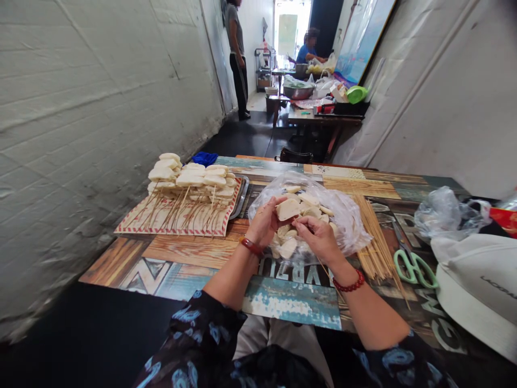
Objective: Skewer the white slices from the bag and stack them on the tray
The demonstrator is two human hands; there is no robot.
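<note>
A pale flat slice is held in my left hand, between thumb and fingers, above a clear plastic bag of similar slices. My right hand pinches a thin wooden skewer, its tip close to the slice's lower right edge; whether it has entered cannot be made out. Right of the bag lies a bundle of bare skewers. On the left, skewered slices are stacked on a red-edged paper over a metal tray, sticks pointing toward me.
Green-handled scissors, a white cap and a crumpled plastic bag lie at the right. A blue cloth is at the table's far left edge. Beyond, one person stands and another is at a farther table.
</note>
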